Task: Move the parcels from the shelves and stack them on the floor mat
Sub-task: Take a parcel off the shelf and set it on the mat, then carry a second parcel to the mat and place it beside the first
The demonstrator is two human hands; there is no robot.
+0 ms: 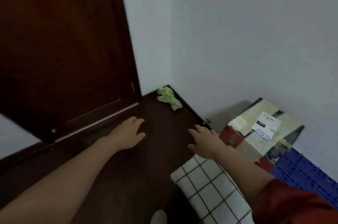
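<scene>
A taped cardboard parcel (261,130) with a white shipping label stands on the blue perforated floor mat (301,170) at the right, against the wall. My left hand (130,132) reaches forward over the dark brown floor with its fingers relaxed and holds nothing. Further right, my right hand (203,140) is stretched out with spread fingers, just left of the parcel and apart from it. No shelves are in view.
A dark wooden door (64,41) stands at the left. A crumpled green thing (169,98) lies in the floor corner. A white cloth with a black grid (210,187) lies below my right arm. Pale walls (237,31) close the right side.
</scene>
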